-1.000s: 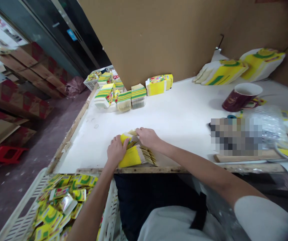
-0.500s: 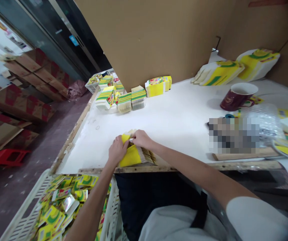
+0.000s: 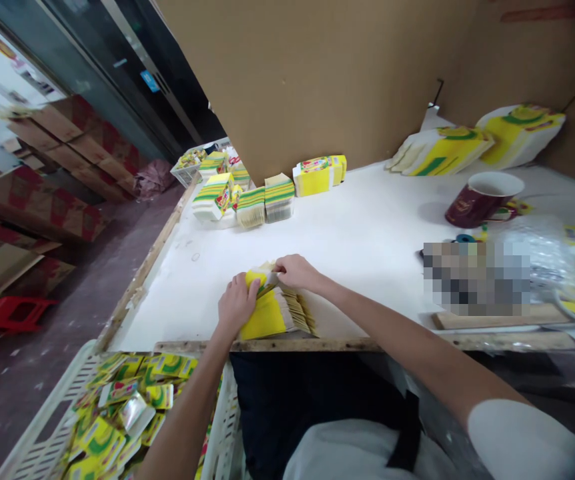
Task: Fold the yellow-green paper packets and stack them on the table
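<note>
A fanned stack of yellow paper packets (image 3: 264, 317) lies at the front edge of the white table, its pale layered edges spread to the right. My left hand (image 3: 237, 303) grips the stack from the left, thumb across the top of a yellow packet that stands up from it. At that packet's pale upper right edge, my right hand (image 3: 296, 272) is closed in a pinch. What exactly lies between the right fingertips is partly hidden by the fingers.
Banded packet stacks (image 3: 251, 207) stand at the table's back left, fanned packets (image 3: 447, 150) at the back right. A maroon mug (image 3: 470, 203) and bubble wrap (image 3: 532, 250) sit to the right. Below left, a white crate (image 3: 47, 427) holds many yellow packets. Cardboard panels (image 3: 327, 80) rise behind.
My right hand has moved slightly right and up, away from my left thumb, with the packet's pale edge at its fingertips. The left hand keeps its grip. The view has shifted a little.
</note>
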A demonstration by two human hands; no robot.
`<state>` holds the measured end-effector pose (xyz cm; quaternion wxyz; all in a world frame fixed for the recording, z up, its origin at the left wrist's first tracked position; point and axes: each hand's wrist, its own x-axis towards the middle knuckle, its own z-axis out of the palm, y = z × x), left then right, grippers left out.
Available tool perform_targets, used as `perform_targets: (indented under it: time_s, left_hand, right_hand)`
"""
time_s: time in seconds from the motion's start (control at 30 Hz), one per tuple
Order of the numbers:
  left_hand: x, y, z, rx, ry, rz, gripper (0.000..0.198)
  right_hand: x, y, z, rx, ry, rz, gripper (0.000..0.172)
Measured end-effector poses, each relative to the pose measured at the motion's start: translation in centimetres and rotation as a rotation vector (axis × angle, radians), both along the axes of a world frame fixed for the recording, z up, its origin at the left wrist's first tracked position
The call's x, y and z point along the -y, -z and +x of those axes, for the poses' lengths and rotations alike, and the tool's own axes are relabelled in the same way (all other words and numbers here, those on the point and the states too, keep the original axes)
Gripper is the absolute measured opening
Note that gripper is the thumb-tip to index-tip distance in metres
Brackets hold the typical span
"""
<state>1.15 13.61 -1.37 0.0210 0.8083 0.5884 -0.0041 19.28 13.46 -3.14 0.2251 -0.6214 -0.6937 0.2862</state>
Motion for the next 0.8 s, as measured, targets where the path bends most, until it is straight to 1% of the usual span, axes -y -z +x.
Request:
perform_targets:
  time_s: [0.13, 0.2, 0.3, 0.37, 0.43, 0.47, 0.6, 0.63, 0.7, 0.8]
  left_hand:
    - [-0.4, 0.0, 0.0, 0.008, -0.028, -0.028, 0.041]
    - [-0.6, 0.0, 0.1, 0.008, -0.041, -0.043, 0.043]
    - [-0.8, 0.0, 0.4, 0.003, -0.042, -0.048, 0.041]
    - [-0.8, 0.0, 0.6, -0.005, -0.023, -0.046, 0.039]
    - [-0.7, 0.0, 0.7, -0.015, 0.002, -0.042, 0.038]
    - [-0.6, -0.1, 0.8, -0.019, 0.013, -0.040, 0.037]
    - [-0.4, -0.2, 0.7, -0.029, 0.037, -0.023, 0.037]
    - [-0.3, -0.2, 0.7, -0.031, 0.040, -0.019, 0.037]
    - [-0.3, -0.2, 0.7, -0.035, 0.040, -0.015, 0.036]
    - [-0.2, -0.1, 0.7, -0.037, 0.040, -0.008, 0.037]
  right_hand:
    - [0.3, 0.1, 1.4, -0.065, -0.113, -0.048, 0.027]
    - [1.0, 0.1, 2.4, -0.107, -0.221, -0.102, 0.026]
    - [2.3, -0.2, 3.4, -0.151, -0.394, -0.177, 0.022]
    - [3.1, -0.5, 3.7, -0.157, -0.453, -0.188, 0.017]
    - [3.4, -0.9, 3.7, -0.145, -0.439, -0.148, 0.016]
    - [3.3, -1.0, 3.7, -0.132, -0.402, -0.109, 0.018]
    - [2.7, -0.9, 2.8, -0.022, -0.158, 0.093, 0.037]
    - [2.6, -0.7, 2.6, 0.015, -0.117, 0.129, 0.039]
    - [2.7, -0.2, 2.2, 0.086, -0.083, 0.178, 0.038]
    - [3.4, 0.4, 1.8, 0.172, -0.078, 0.229, 0.034]
